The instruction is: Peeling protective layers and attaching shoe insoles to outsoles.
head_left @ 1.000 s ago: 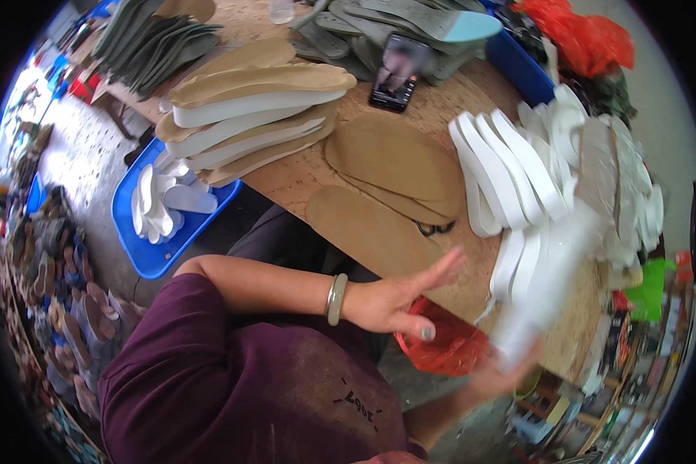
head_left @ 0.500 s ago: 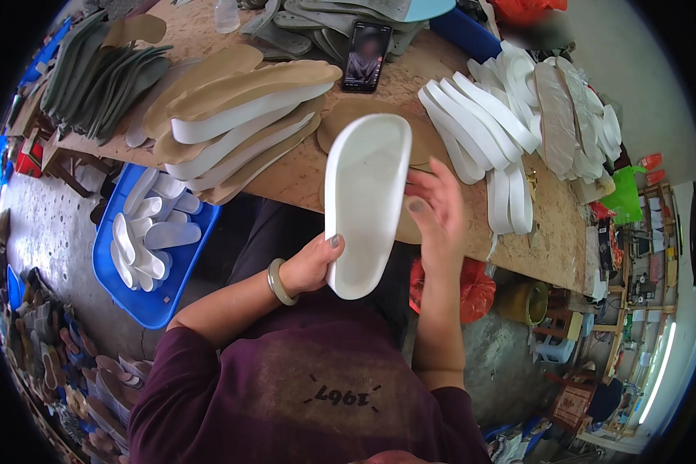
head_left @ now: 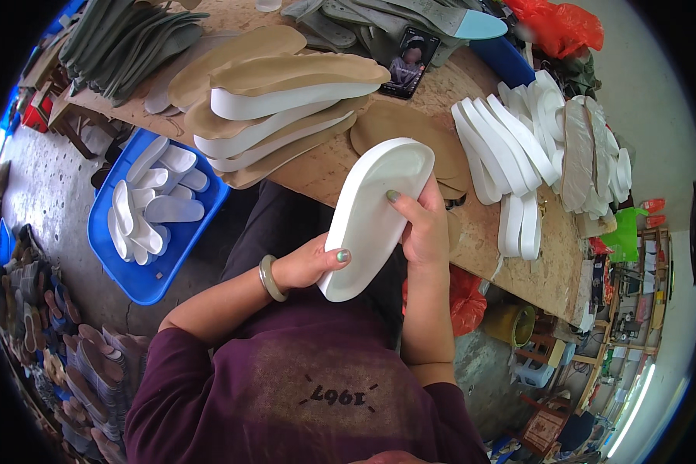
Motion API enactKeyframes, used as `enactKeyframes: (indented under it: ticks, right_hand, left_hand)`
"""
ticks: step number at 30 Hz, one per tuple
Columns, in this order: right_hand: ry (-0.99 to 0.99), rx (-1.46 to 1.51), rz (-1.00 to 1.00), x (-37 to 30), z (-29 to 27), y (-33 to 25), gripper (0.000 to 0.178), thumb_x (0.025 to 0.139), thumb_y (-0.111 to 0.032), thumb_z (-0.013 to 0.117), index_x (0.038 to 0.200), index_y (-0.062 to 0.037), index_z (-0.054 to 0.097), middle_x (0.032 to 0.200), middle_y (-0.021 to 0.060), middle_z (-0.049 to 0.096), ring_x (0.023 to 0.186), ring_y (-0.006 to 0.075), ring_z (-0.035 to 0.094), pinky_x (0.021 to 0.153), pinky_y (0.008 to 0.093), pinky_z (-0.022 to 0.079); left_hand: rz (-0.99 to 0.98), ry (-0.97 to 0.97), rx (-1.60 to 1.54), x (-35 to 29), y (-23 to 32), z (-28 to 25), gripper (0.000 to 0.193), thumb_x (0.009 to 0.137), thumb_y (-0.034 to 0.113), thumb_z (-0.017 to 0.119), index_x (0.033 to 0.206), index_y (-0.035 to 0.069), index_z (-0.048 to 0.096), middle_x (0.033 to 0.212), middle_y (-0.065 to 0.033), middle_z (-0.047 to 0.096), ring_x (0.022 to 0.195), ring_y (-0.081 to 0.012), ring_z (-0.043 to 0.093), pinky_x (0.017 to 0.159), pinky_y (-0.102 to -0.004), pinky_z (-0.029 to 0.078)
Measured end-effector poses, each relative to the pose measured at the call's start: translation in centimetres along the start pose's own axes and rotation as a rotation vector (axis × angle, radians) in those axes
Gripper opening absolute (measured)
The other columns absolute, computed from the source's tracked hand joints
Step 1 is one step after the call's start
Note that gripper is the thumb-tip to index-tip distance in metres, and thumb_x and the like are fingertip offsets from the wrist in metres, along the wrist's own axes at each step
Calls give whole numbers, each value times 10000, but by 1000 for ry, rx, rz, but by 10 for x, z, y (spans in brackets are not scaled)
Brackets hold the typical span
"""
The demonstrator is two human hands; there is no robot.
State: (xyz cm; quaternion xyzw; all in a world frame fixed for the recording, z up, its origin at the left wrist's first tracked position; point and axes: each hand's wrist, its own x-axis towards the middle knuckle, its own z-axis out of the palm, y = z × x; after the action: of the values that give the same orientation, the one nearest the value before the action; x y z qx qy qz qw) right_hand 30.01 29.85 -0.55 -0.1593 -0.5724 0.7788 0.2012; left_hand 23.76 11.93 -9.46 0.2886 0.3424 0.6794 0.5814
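A white shoe sole (head_left: pixel 367 232) with a raised rim is held up over my lap, tilted so its hollow upper face shows. My left hand (head_left: pixel 311 264) grips its lower left edge, the thumb lying over the rim. At the right edge my right hand (head_left: pixel 425 228) clasps the sole, with the thumb pressed on the inner face and the other fingers hidden behind it. Just beyond it on the table lie flat tan insole pieces (head_left: pixel 406 135). To their left is a stack of white soles with tan tops (head_left: pixel 278 104).
White soles (head_left: pixel 506 147) stand in rows at the right of the wooden table (head_left: pixel 545 267). Grey insoles (head_left: pixel 131 50) are piled far left, and a phone (head_left: pixel 410 63) leans at the back. A blue basket (head_left: pixel 143 290) of white soles sits on the floor at left.
My right hand has closed on the sole's right edge, its thumb now on the inner face. The sole has tilted to the right, and the view has shifted.
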Motion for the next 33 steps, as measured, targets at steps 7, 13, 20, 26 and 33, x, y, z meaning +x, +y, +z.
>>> enactKeyframes:
  ticks: [7, 13, 20, 26, 33]
  right_hand:
    - [40, -23, -35, -3, -13, 8, 526, 822, -64, 634, 1318, -24, 464, 1164, 71, 595, 1043, 147, 582, 912, 308, 473]
    - [39, 59, -10, -7, -28, 8, 510, 823, -48, 626, 1307, -16, 470, 1157, 69, 597, 1035, 138, 582, 901, 301, 478]
    - [38, 40, -22, -10, -40, 10, 516, 822, -43, 625, 1313, -9, 468, 1169, 73, 597, 1052, 138, 578, 921, 302, 468]
    - [219, -8, -223, -12, -37, 8, 477, 840, -64, 659, 1280, 9, 491, 1181, 83, 598, 1050, 182, 585, 921, 301, 464]
    - [220, -1007, -924, -21, -43, 16, 411, 817, -46, 761, 1182, 0, 578, 1159, 140, 650, 1060, 278, 612, 930, 381, 488]
  left_hand:
    - [-75, 15, 76, 7, 1, 4, 875, 870, 514, 679, 1472, -9, 317, 1338, -127, 519, 1196, -196, 516, 1007, -341, 443]
    - [-92, 5, 80, 14, 0, 9, 854, 881, 496, 675, 1468, -12, 320, 1337, -123, 522, 1192, -187, 516, 1007, -335, 440]
    - [-126, 4, 94, 17, -3, 14, 847, 890, 500, 672, 1471, -6, 319, 1332, -116, 525, 1189, -182, 517, 996, -328, 446]
    - [-52, 44, 109, 15, -4, 16, 835, 913, 514, 636, 1484, 3, 306, 1345, -116, 519, 1206, -186, 508, 1012, -332, 433]
    - [-102, 85, 167, 13, 0, 29, 815, 950, 547, 563, 1488, -5, 300, 1350, -122, 521, 1201, -182, 519, 1004, -328, 440]
